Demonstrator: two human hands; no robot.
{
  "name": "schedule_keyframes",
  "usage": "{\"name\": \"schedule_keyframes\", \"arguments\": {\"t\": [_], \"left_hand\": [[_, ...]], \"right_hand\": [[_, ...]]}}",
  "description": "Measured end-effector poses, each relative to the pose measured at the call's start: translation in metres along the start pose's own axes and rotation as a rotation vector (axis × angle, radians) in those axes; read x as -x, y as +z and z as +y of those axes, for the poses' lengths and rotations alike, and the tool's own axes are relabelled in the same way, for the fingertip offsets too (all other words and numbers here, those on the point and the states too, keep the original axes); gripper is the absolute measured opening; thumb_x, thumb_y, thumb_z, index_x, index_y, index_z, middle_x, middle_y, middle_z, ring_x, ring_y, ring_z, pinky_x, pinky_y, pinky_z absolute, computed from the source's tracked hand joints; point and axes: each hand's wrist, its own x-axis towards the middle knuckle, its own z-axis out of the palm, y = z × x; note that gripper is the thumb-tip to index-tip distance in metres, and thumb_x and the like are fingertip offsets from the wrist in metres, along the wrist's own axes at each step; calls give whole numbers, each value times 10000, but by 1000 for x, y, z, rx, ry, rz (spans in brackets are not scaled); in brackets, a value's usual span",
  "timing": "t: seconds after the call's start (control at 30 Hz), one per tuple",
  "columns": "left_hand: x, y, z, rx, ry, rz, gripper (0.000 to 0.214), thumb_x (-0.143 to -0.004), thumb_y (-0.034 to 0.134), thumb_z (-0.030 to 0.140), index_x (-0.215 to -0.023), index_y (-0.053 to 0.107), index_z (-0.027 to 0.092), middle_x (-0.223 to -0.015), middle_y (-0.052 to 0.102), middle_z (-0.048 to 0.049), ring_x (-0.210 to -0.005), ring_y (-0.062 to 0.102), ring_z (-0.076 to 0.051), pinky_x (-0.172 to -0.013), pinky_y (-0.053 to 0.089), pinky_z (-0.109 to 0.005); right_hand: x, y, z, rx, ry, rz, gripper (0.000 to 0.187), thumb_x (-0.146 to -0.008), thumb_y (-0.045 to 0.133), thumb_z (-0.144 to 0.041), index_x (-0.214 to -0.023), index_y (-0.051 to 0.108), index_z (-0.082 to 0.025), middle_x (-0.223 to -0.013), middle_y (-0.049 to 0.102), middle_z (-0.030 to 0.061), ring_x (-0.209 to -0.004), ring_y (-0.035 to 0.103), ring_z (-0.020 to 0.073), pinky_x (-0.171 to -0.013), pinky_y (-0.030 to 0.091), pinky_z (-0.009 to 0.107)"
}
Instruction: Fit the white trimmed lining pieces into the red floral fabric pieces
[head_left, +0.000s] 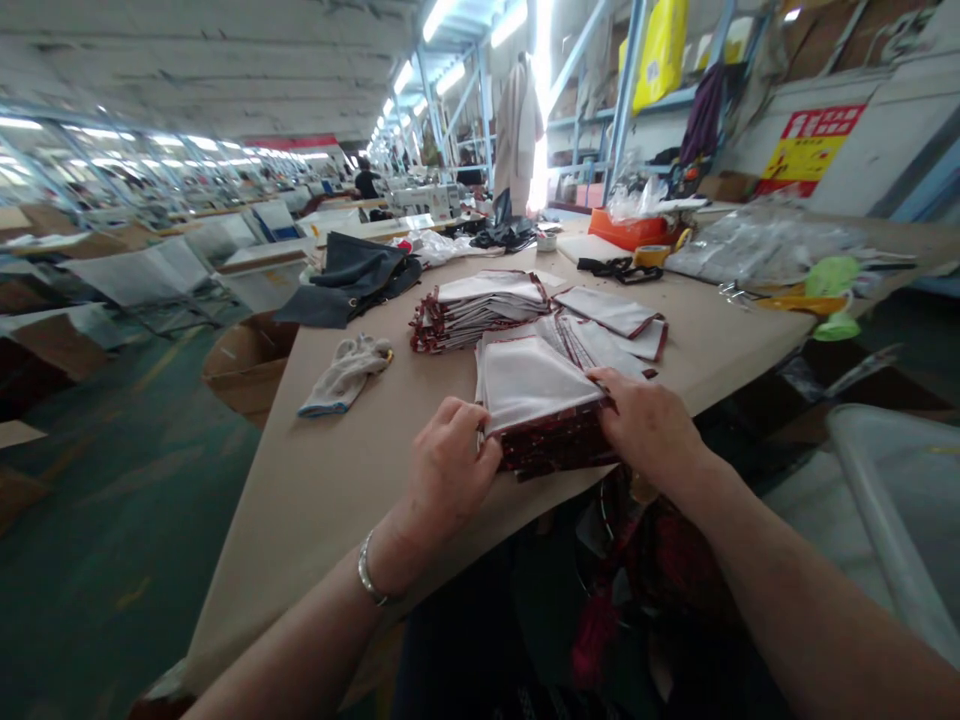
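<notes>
A stack of flat fabric pieces [534, 390], white on top with dark red edges, lies at the near edge of the brown table [337, 470]. My left hand [448, 470] grips the stack's left side with curled fingers. On the stack's right side my right hand [649, 428] is closed over the edge, fingers pressing the top piece. A silver bracelet [367, 575] circles my left wrist.
Further stacks of the same pieces [480, 308] [619, 318] lie behind. A white work glove [346, 372] rests to the left, dark folded cloth [352, 278] beyond it. Plastic bags [757, 245], an orange tray [637, 230] and tape sit at the far right. Cardboard boxes [247, 360] stand left of the table.
</notes>
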Motion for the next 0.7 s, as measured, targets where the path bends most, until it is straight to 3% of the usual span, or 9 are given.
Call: {"name": "schedule_keyframes", "arguments": {"t": [0.13, 0.2, 0.3, 0.4, 0.5, 0.57, 0.6, 0.63, 0.7], "left_hand": [[30, 17, 20, 639, -469, -41, 44, -740, 582, 213, -717, 560, 183, -581, 526, 45, -488, 484, -91, -444, 395, -190], [42, 22, 37, 1012, -701, -11, 128, -740, 629, 277, -780, 546, 189, -657, 590, 32, -533, 554, -107, -432, 437, -191], [54, 28, 59, 1338, -938, -78, 233, -694, 716, 297, -791, 537, 185, -695, 628, 21, -593, 605, -118, -484, 502, -205], [65, 37, 67, 1283, -965, -197, 209, -671, 730, 273, -758, 574, 165, -607, 594, 35, -496, 541, -86, -428, 451, -172], [77, 41, 69, 1102, -865, -653, 211, -682, 720, 283, -614, 594, 128, -467, 497, 43, -385, 426, -53, -346, 325, -148], [81, 39, 74, 1174, -862, -941, 287, -686, 721, 336, -561, 569, 127, -463, 498, 30, -374, 417, -52, -349, 331, -160], [80, 37, 77, 1257, -896, -997, 306, -684, 723, 363, -568, 555, 135, -481, 514, 25, -376, 427, -56, -351, 341, -166], [76, 36, 81, 1339, -947, -999, 311, -678, 729, 376, -587, 542, 145, -497, 526, 24, -378, 434, -59, -352, 346, -169], [62, 37, 88, 1452, -1027, -959, 321, -657, 759, 358, -613, 515, 154, -509, 526, 32, -375, 426, -51, -344, 323, -157]], "right_hand": [[66, -1, 4, -252, -170, 84, 286, -829, 430, -84, -1035, 616, -151, -916, 688, 85, -845, 650, 220, -754, 489, 318], [100, 12, 3, -313, -182, -28, 257, -865, 398, -99, -940, 638, -155, -811, 672, 70, -765, 640, 201, -694, 482, 300], [135, 34, 2, -572, -16, -215, 288, -917, 383, -188, -875, 668, -181, -754, 662, 47, -695, 625, 175, -639, 472, 273], [150, 40, 2, -1126, 386, -182, 260, -886, 522, -397, -835, 677, -194, -712, 648, 21, -661, 609, 159, -638, 492, 255], [163, 28, 2, -1720, 793, -136, 283, -776, 663, -481, -743, 651, -201, -649, 619, -3, -585, 582, 128, -596, 502, 235], [176, 13, 1, -1901, 842, -309, 280, -785, 657, -474, -701, 649, -208, -602, 602, -11, -536, 566, 115, -560, 498, 230], [182, 3, 1, -1912, 805, -410, 269, -795, 651, -455, -686, 656, -209, -589, 602, -8, -534, 570, 119, -559, 502, 235], [187, -7, 0, -1893, 754, -473, 247, -791, 661, -428, -674, 666, -210, -585, 611, -1, -546, 581, 127, -575, 511, 244], [187, -28, 0, -1833, 667, -455, 197, -744, 714, -389, -658, 683, -215, -610, 648, 19, -602, 612, 154, -633, 530, 264]]}}
